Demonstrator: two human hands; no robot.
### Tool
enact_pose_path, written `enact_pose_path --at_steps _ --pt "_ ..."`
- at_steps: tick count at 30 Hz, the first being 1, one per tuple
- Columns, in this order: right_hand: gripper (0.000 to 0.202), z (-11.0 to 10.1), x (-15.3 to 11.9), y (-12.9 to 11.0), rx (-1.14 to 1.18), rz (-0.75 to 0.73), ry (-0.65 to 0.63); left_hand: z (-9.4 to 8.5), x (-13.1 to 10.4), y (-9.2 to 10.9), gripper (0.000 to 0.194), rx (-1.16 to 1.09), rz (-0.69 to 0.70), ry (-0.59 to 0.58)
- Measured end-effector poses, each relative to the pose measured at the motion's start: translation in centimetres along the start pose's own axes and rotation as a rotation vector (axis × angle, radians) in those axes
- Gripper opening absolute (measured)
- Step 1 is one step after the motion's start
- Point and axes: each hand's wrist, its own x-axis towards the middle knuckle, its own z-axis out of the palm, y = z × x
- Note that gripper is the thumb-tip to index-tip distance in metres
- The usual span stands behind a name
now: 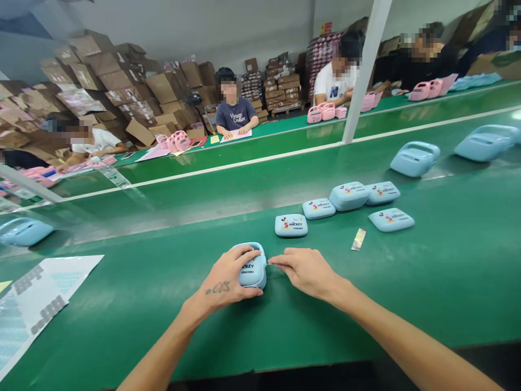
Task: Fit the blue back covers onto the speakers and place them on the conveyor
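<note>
Wrapped round a light-blue case with a loop handle (253, 274), my left hand (230, 277) keeps it on the green bench. Printed on the case's upper face are "Mickey Friends" letters, partly covered by my fingers. My right hand (307, 271) is just right of the case, thumb and forefinger pinched together. Out of that pinch a thin pale tip (270, 264) points at the case's right side; it is too small to name, and whether it touches is unclear. Beyond my hands lies a blue Mickey-printed cover (291, 225), with several similar ones (350, 195) further right.
A small pale packet (359, 239) lies right of my hands. Blue cases with handles (415, 159) stand at the far right, another (25, 232) at left. Printed sheets (36, 304) lie at left. Across the green bench (163, 282), several people sit with pink cases (179, 141).
</note>
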Motion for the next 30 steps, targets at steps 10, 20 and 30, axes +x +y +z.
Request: enact_pose_path --at_steps 10,20,30 --pt "0.036 -1.6 1.6 -0.5 -0.013 0.014 -0.164 -1.0 0.6 0.9 0.083 0.084 -0.039 -0.131" --pt "0.031 -1.9 1.8 -0.8 -0.134 -0.079 -0.194 -1.4 0.4 1.0 0.080 0.123 0.046 -0.156" --pt "0.028 -0.1 2.0 -0.4 0.140 0.029 -0.167 -1.7 1.9 2.1 0.074 0.246 0.113 -0.233"
